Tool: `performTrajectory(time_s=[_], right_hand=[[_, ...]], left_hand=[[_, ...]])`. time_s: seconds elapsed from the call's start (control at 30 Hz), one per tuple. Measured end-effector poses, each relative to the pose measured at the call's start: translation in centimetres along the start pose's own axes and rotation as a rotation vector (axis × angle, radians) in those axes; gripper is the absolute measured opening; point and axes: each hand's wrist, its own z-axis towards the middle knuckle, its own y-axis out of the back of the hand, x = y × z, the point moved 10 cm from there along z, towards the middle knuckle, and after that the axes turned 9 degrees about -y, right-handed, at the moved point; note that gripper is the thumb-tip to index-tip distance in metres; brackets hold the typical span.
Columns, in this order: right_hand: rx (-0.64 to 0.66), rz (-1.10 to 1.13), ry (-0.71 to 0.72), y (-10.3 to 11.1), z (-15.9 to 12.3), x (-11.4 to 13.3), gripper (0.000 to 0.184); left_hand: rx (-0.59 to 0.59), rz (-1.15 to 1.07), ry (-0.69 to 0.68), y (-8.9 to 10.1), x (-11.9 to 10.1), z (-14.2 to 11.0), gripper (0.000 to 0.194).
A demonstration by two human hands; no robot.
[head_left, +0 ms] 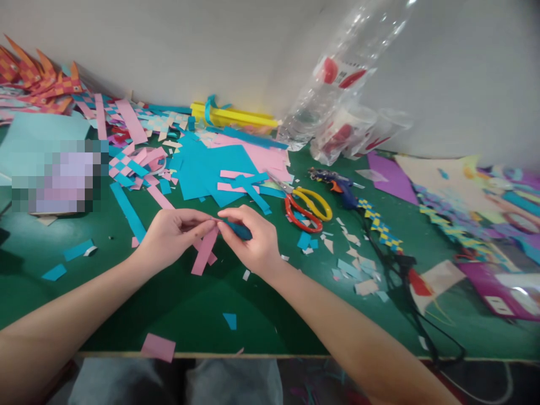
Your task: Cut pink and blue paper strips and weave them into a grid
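My left hand (pixel 179 233) is closed in a pinch on pink paper strips (pixel 205 253), which hang down and cross below the fingers. Close against it, my right hand (pixel 248 236) pinches the same paper piece, with a blue paper strip (pixel 238 229) showing under its fingers. The fingertips of both hands meet over the middle of the table, and the exact fold between them is hidden. Just behind the hands lie crossed blue and pink strips (pixel 242 181) and flat blue paper sheets (pixel 202 169). Scissors (pixel 307 205) with red and yellow handles rest to the right.
A glue gun (pixel 337 185) and its black cord lie right of the scissors. Paper scraps (pixel 358 264) are scattered across the green table (pixel 189 315). Plastic-wrapped cups (pixel 341 124) lean against the wall. Woven orange pieces (pixel 46 79) stand at the far left, and a purple box (pixel 498 287) sits right.
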Motion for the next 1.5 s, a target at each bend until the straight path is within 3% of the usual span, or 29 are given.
performTrajectory(time_s=[0.2,0.53,0.97,1.37,1.5], right_hand=[[0.047,0.019,-0.053,-0.3,0.2,-0.3,0.009],[0.085,0.054,-0.067,-0.5,0.2,-0.4,0.008],[0.180,0.132,-0.226,-1.3,0.8,-2.3,0.016],[0.206,0.137,-0.251,-1.4,0.9,-3.2,0.021],[0.169,0.178,-0.298,-0.2,1.4,-4.1,0.036]], left_hand=[[0.006,-0.039,-0.022,-0.2,-0.3,0.1,0.021],[0.057,-0.123,0.062,-0.9,0.9,0.2,0.021],[0.003,0.148,0.013,0.8,0.7,0.6,0.030],[-0.037,0.125,0.029,1.7,1.0,0.6,0.026],[-0.063,0.123,0.025,2.2,1.2,0.8,0.023]])
